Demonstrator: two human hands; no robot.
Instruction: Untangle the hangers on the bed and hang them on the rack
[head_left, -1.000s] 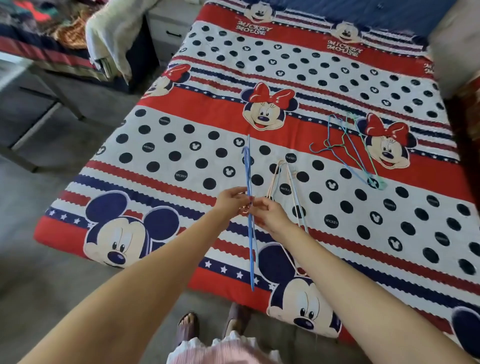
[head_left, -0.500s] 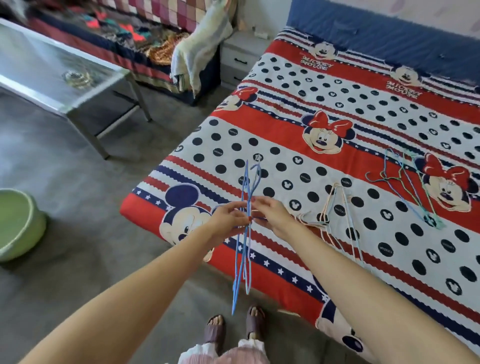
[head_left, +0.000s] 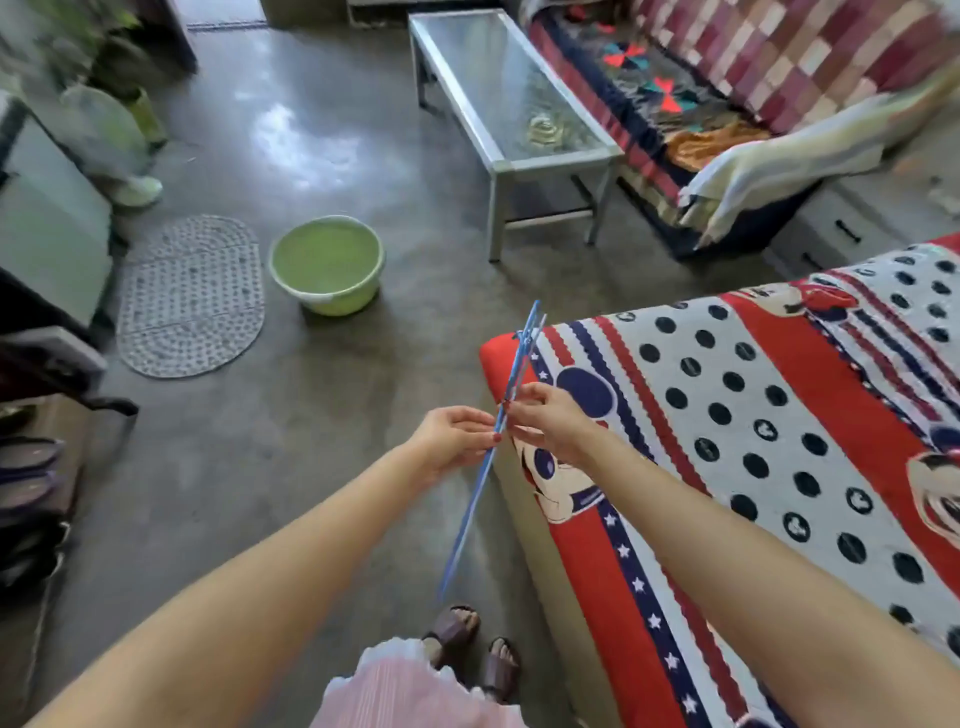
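Note:
Thin blue wire hangers (head_left: 475, 499), seen edge-on, hang in the air off the bed's left corner. My left hand (head_left: 456, 441) pinches them at mid-height and my right hand (head_left: 545, 418) pinches them just above. Their hooks point up near the bed's corner and their lower ends reach toward the floor. The bed (head_left: 779, 441) with its red, white and blue cartoon cover fills the right side. The other hangers on the bed and the rack are out of view.
A green basin (head_left: 327, 265) and an oval mat (head_left: 192, 296) lie on the grey floor ahead. A glass-topped metal table (head_left: 511, 104) stands beyond, next to a sofa (head_left: 727, 93) with blankets. Shoes on shelves (head_left: 31, 467) sit at the left. My sandalled feet (head_left: 472, 649) are below.
My view has swung left, away from the bed toward the floor. Both hands keep hold of the blue hangers and have carried them off the bed's corner. The other hangers have left the view.

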